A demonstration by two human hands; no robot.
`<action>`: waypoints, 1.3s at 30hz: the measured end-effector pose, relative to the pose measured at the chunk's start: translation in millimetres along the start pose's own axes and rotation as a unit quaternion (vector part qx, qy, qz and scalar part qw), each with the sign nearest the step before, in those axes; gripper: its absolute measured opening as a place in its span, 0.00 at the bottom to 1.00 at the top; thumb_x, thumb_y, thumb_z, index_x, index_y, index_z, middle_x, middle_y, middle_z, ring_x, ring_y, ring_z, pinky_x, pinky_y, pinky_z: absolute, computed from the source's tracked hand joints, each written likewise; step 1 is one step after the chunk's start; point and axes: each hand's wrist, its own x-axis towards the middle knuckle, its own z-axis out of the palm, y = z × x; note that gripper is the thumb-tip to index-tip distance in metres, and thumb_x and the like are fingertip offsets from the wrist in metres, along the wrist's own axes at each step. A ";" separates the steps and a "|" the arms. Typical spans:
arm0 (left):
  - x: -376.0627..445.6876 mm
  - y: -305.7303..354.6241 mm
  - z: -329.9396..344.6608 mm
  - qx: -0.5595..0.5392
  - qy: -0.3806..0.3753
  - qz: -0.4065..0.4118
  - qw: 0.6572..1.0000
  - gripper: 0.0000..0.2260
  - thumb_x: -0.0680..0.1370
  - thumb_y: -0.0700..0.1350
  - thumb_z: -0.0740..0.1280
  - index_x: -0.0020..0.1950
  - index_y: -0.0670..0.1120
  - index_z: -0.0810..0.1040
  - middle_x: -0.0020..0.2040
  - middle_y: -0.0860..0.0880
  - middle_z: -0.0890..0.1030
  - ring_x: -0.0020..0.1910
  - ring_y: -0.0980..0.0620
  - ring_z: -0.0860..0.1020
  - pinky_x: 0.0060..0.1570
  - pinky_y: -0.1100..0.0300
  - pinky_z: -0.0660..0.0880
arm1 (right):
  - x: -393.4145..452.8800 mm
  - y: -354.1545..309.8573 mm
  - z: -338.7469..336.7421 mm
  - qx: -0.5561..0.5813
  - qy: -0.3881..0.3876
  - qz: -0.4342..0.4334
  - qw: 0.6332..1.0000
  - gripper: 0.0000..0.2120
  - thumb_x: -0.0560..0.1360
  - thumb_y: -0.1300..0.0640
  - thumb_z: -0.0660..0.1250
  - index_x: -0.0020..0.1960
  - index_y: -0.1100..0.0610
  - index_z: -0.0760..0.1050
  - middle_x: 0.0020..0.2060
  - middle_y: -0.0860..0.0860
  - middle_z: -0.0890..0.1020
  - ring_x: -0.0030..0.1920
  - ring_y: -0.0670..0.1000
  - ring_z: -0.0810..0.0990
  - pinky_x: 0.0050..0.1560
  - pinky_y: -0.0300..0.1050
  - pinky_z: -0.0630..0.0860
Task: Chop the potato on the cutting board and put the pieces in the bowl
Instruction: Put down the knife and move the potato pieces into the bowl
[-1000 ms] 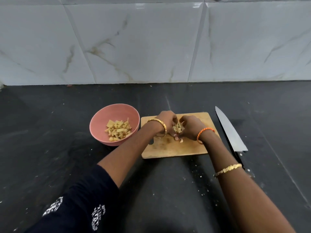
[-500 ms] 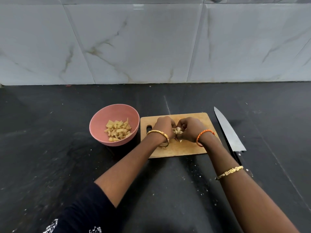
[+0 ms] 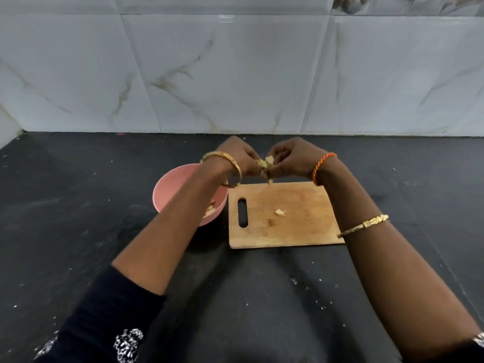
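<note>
My left hand (image 3: 242, 159) and my right hand (image 3: 289, 159) are cupped together in the air above the far edge of the wooden cutting board (image 3: 301, 226). Between their curled fingers they hold a small heap of chopped potato pieces (image 3: 265, 163). One piece (image 3: 270, 181) hangs or drops just below the hands. A single potato piece (image 3: 279, 212) lies on the board. The pink bowl (image 3: 167, 189) stands left of the board, partly behind my left forearm, with a few potato pieces (image 3: 210, 206) visible inside.
The board and bowl sit on a black counter (image 3: 78, 205) speckled with small crumbs. A white marble-tiled wall (image 3: 235, 74) rises directly behind. The knife is not visible, hidden by my right arm or out of frame.
Both hands gathered the potato pieces on the board and lifted them together off it, up and slightly left. One piece stayed on the board. The camera tilted down and closer.
</note>
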 end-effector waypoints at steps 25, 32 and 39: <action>-6.5 -87.2 -39.5 0.042 0.204 -0.100 0.973 0.08 0.70 0.40 0.72 0.49 0.44 0.82 0.49 0.44 0.82 0.48 0.48 0.80 0.52 0.55 0.78 | 56.6 -49.5 90.1 -0.079 0.015 -0.039 0.996 0.06 0.71 0.67 0.69 0.45 0.59 0.82 0.43 0.52 0.82 0.49 0.50 0.80 0.53 0.45 0.79; -2.2 -37.5 22.8 0.021 0.029 0.011 0.999 0.09 0.72 0.35 0.70 0.51 0.43 0.82 0.47 0.46 0.84 0.45 0.52 0.82 0.52 0.58 0.79 | 9.9 35.3 35.8 -0.157 0.091 0.138 0.974 0.07 0.74 0.65 0.68 0.51 0.60 0.82 0.49 0.57 0.83 0.51 0.54 0.82 0.54 0.46 0.79; 8.4 -28.3 86.7 0.110 -0.011 -0.012 0.994 0.12 0.76 0.34 0.62 0.56 0.41 0.80 0.55 0.41 0.81 0.53 0.43 0.79 0.55 0.55 0.75 | -9.0 60.7 75.3 -0.243 0.108 0.097 0.959 0.11 0.77 0.61 0.65 0.57 0.61 0.80 0.53 0.58 0.82 0.56 0.56 0.78 0.58 0.46 0.73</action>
